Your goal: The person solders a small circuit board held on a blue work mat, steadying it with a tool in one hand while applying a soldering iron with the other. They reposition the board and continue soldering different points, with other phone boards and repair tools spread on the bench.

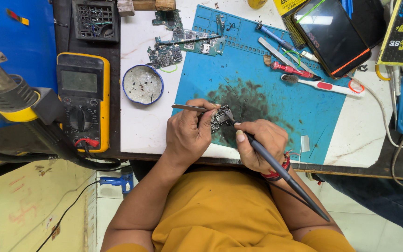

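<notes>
Left hand (187, 133) pinches tweezers (190, 108) beside the circuit board (221, 119); right hand (260, 144) grips the soldering iron (285, 175), tip seemingly touching the board's 3 o'clock edge.

Scorched, seemingly rubbery matt mat (299, 112)

Person's body, head view. Upper garment: mustard-yellow shirt (232, 210), plain weave, no print or pattern visible, lightly creased across the front. Short sleeves; yellow sleeve hems show on both upper arms at the bottom of the view. Forearms bare. Left hand (187, 133): no ring, watch or band visible. Right hand (260, 144): thread band (278, 171) of red and black strands wound in several loops around the wrist. Thumbnail on right hand short and unpainted. Dark blue trouser fabric (383, 200) shows at lower right, below the table's near edge; owner cannot be told.
</notes>
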The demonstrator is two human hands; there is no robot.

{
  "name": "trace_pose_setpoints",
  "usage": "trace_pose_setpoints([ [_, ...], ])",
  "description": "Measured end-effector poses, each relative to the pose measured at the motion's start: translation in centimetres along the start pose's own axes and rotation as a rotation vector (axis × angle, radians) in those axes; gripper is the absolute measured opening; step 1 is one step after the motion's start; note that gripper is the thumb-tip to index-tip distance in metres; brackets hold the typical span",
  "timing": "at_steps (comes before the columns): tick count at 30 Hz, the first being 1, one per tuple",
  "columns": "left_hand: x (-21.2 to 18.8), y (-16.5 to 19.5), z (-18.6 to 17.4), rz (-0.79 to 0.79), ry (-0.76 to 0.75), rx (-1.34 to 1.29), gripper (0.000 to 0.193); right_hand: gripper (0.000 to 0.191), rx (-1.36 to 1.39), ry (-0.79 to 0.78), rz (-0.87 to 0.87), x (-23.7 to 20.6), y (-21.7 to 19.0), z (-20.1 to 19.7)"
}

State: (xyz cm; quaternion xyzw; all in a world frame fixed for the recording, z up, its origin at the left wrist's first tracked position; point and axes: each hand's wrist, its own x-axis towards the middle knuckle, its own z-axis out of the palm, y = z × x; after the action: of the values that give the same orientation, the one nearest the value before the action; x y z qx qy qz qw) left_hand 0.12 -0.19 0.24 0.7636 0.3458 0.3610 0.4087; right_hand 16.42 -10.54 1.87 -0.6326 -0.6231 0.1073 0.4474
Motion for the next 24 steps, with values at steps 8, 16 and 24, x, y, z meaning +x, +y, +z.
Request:
trace_pose_setpoints([
  [8, 0.02, -0.06, 0.1, 0.0, 0.003, -0.001, 0.012, 0.008, -0.012, -0.007, -0.008, -0.08, 0.1, -0.02],
  [16, 0.03, -0.02, 0.08, 0.006, 0.008, 0.004, 0.013, 0.008, 0.0, -0.003, -0.009, -0.07, 0.13, 0.01],
  [24, 0.05, 0.0, 0.04, 0.008, 0.007, 0.004, 0.013, 0.008, -0.01, -0.01, -0.003, 0.1, 0.01, -0.09],
])
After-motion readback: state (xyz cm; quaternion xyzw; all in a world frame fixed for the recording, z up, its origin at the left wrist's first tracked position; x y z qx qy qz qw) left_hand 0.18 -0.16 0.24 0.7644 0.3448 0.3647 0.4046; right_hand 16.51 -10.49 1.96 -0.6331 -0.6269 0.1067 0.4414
